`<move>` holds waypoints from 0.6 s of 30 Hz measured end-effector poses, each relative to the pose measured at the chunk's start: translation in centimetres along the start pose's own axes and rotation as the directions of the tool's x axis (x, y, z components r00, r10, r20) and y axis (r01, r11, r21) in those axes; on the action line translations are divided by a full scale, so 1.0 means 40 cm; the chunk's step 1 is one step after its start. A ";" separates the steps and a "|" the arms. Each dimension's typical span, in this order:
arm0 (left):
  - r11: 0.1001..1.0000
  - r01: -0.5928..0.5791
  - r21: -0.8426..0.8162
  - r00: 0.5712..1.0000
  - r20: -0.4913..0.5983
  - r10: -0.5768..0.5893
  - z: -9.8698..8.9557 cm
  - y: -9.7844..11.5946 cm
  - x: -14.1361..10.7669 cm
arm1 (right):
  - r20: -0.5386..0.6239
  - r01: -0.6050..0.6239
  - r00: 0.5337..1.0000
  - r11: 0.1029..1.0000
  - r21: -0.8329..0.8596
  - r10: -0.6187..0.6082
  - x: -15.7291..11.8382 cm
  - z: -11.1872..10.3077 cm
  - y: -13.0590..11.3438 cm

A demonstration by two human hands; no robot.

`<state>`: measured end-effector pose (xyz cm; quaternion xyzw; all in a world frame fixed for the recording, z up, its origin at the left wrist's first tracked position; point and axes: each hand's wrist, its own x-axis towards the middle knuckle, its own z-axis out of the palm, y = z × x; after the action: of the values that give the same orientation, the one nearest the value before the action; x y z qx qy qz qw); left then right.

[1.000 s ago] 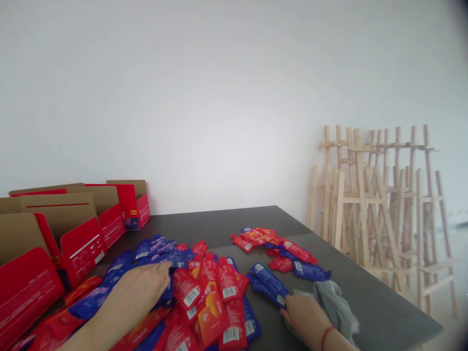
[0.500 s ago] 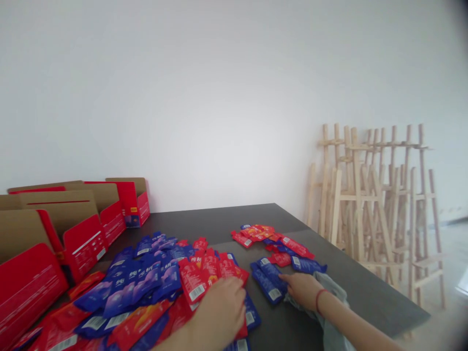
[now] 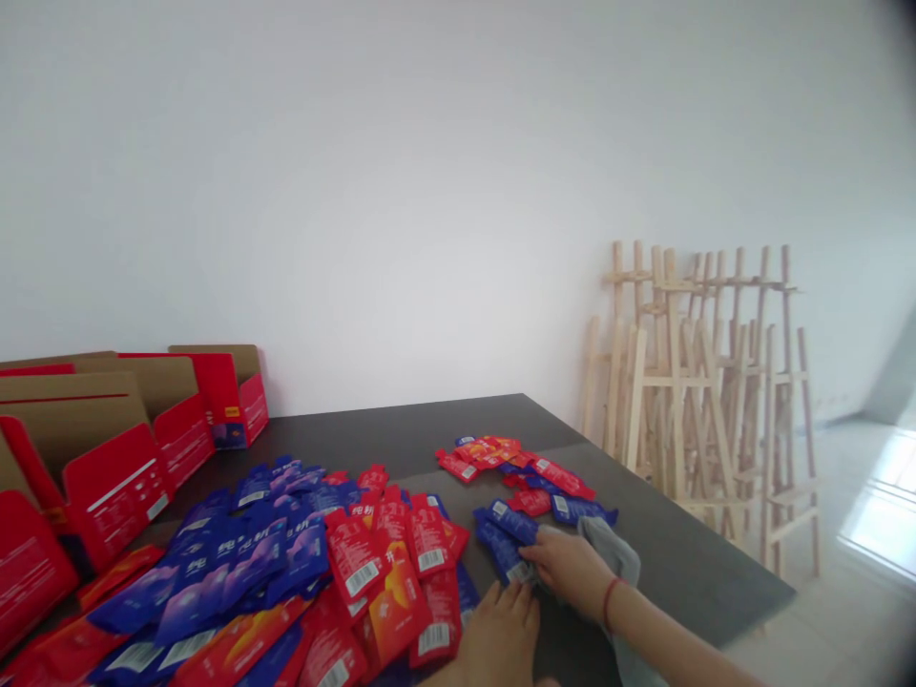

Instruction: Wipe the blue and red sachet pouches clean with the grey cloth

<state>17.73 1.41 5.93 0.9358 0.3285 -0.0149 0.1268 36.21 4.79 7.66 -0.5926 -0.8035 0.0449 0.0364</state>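
My right hand (image 3: 573, 571), with a red band at the wrist, is closed around a grey cloth (image 3: 610, 551) bunched under its palm. Its fingertips rest on a pair of blue pouches (image 3: 507, 527) lying side by side on the dark table. My left hand (image 3: 501, 630) lies palm down just in front, its fingers stretched toward the lower end of those pouches and seemingly touching it. Left of it spreads a large heap of pouches, with blue ones (image 3: 236, 563) and red ones (image 3: 390, 592) overlapping. Whether a pouch is pinched in the right fingers is hidden.
Beyond my hands lies a smaller pile of red and blue pouches (image 3: 501, 458). Open red cardboard boxes (image 3: 118, 487) line the left of the dark table (image 3: 401, 420). Wooden easels (image 3: 687, 382) lean at the wall past its right edge.
My left hand has moved right, off the red pouches to the blue pair. My right hand stays by that pair with the cloth, its fingers now further over it. The view has turned slightly right.
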 end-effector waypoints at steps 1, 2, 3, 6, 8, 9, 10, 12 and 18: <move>0.999 0.015 0.038 1.000 0.000 -0.015 0.002 0.005 0.000 | -0.012 -0.034 0.999 0.999 0.006 0.034 0.024 0.005 0.002; 0.996 0.034 0.081 0.999 -0.013 -0.033 0.004 0.011 0.004 | -0.028 -0.067 0.997 0.998 0.016 0.068 0.050 0.007 0.007; 0.990 0.051 0.131 0.998 -0.044 -0.045 0.006 0.016 0.011 | -0.045 -0.097 0.994 0.995 0.030 0.099 0.075 0.008 0.013; 0.941 0.131 0.313 0.977 -0.201 -0.069 0.013 0.017 0.050 | -0.093 -0.157 0.982 0.983 0.094 0.165 0.124 0.003 0.029; 0.895 0.209 0.394 0.956 -0.273 -0.104 0.015 0.004 0.081 | -0.116 -0.169 0.976 0.976 0.138 0.185 0.122 0.002 0.033; 0.880 0.237 0.411 0.951 -0.282 -0.125 0.014 -0.005 0.096 | -0.122 -0.169 0.974 0.973 0.156 0.189 0.110 0.004 0.034; 0.875 0.249 0.414 0.950 -0.279 -0.139 0.011 -0.014 0.108 | -0.129 -0.157 0.975 0.972 0.174 0.180 0.092 0.009 0.035; 0.884 0.230 0.407 0.958 -0.254 -0.133 0.001 -0.031 0.120 | -0.144 -0.087 0.982 0.973 0.214 0.120 0.043 0.025 0.040; 0.916 0.127 0.382 0.980 -0.191 -0.056 0.012 -0.024 0.070 | -0.109 0.035 0.994 0.961 0.274 -0.005 -0.084 0.035 0.068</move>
<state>19.36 3.73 4.95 0.9234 0.3722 -0.0033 -0.0934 39.63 2.33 5.92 -0.5751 -0.7923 0.1238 0.1621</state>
